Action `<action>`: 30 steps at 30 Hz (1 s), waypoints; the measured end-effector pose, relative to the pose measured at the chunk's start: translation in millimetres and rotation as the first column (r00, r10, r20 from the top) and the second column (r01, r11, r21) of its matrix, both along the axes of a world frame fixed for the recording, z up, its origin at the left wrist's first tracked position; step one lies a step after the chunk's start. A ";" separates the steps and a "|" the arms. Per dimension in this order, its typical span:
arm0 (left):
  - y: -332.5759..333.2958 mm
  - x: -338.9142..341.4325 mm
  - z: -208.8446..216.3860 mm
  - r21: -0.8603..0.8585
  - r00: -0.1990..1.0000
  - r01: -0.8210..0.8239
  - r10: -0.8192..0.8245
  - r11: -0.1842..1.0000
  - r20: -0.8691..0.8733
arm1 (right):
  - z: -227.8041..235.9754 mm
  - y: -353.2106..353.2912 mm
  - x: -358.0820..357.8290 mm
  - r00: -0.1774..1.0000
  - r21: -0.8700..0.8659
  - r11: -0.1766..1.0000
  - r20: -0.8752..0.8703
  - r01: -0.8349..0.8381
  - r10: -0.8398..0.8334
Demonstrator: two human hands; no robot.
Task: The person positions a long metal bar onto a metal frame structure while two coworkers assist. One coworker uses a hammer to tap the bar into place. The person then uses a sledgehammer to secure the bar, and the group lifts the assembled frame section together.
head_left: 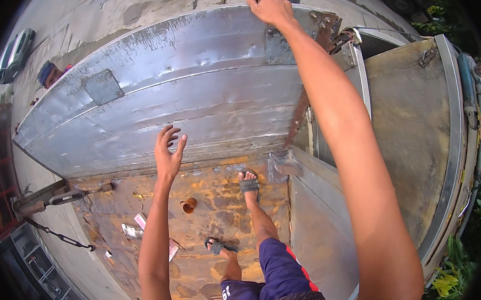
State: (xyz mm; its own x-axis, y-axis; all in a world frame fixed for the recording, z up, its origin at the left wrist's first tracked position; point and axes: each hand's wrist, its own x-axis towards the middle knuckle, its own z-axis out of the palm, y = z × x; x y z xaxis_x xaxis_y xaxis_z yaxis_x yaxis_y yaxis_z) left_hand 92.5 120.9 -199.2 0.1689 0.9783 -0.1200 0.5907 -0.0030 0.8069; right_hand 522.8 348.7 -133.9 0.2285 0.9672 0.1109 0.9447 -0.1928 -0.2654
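Note:
A wide, dented silver metal panel stands upright across the front of the rusty bed I stand on. My right hand is closed over its top edge, near the right end, with the arm stretched far out. The fingertips are partly hidden by the back of the hand. My left hand hangs in the air before the lower half of the panel, empty, fingers apart and slightly bent. At the panel's right end runs a rusty upright strip with bolts.
On the rusty floor are a small brown cup, a crumpled silver packet and pink scraps. Two people are beyond the panel. A side wall is at right; a chain hangs at left.

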 end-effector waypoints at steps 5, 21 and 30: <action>-188.5 -93.1 -59.2 -0.401 0.983 -0.156 0.104 0.903 -0.150 | -34.0 40.3 19.8 0.998 -0.122 0.992 0.064 0.013 -0.005; -450.5 -173.0 -55.2 -0.666 0.818 -0.571 0.404 0.480 -0.411 | -89.5 100.0 46.4 0.992 -0.251 0.968 0.128 0.024 0.009; -463.9 -196.6 -68.3 -0.567 0.717 -0.694 0.497 0.445 -0.488 | -113.1 110.6 54.8 0.979 -0.175 0.985 0.204 0.012 0.024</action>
State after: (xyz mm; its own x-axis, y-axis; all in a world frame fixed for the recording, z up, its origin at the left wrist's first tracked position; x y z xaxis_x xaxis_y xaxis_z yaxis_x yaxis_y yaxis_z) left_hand -104.1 -343.0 -267.5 -0.5496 0.4297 -0.7165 0.3735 0.8935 0.2493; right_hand 577.5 459.3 -246.9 0.2129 0.9770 -0.0156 0.9766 -0.2132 -0.0290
